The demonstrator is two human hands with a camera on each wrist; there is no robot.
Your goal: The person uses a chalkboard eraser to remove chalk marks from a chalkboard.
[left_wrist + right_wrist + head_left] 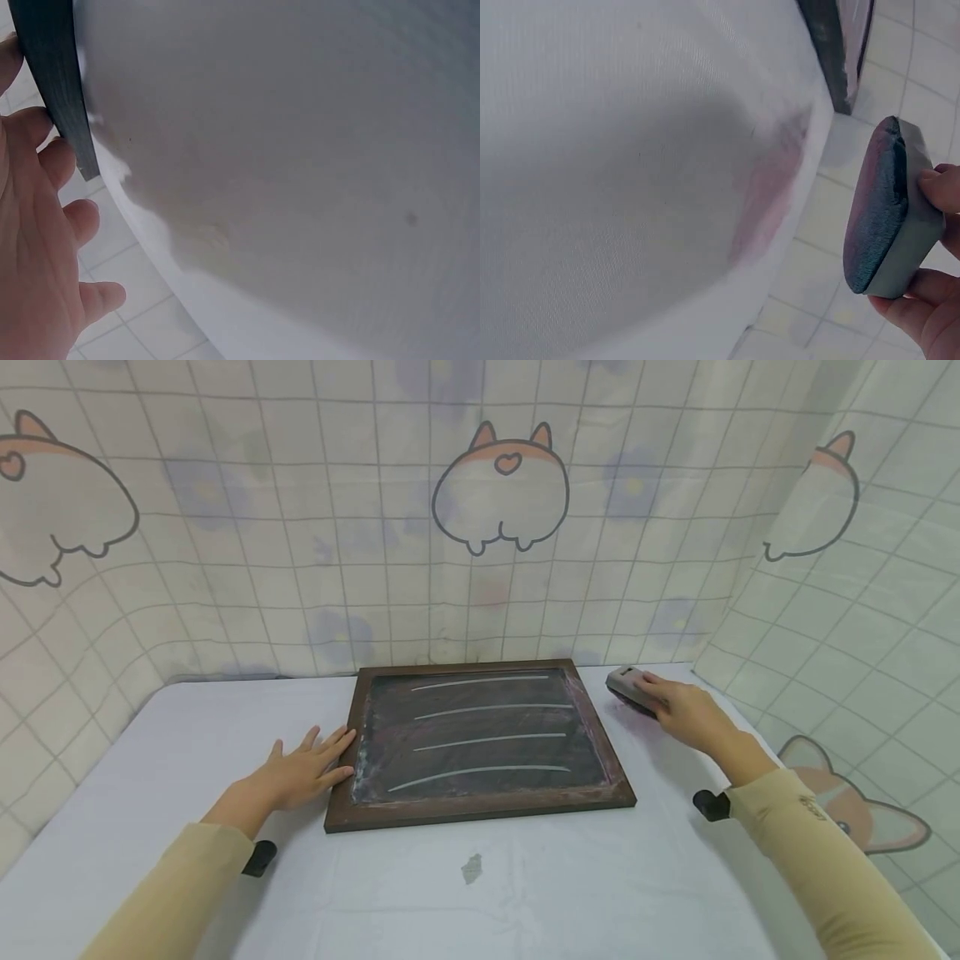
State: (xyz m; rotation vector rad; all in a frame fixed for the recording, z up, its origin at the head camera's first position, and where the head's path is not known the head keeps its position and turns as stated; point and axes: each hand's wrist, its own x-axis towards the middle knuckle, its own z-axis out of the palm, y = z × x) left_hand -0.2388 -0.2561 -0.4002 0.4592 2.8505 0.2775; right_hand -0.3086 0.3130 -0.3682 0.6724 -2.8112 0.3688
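A chalkboard [480,722] in a dark wooden frame lies on the white table, with several pale chalk lines across it. Flat on its left edge rests my left hand [303,770], fingers spread and fairly straight; the left wrist view shows those fingertips against the dark frame [56,82]. To the right of the board, my right hand [686,714] grips a chalkboard eraser [633,689] by its grey back. In the right wrist view the eraser [885,217] is lifted off the table, its dark felt stained pinkish.
A pink chalk smudge [769,199] marks the white tablecloth [480,910] under the eraser. A small grey-green patch [472,869] shows in front of the board. Behind the table hangs a checked curtain [495,602] with cartoon prints, and it continues along both sides.
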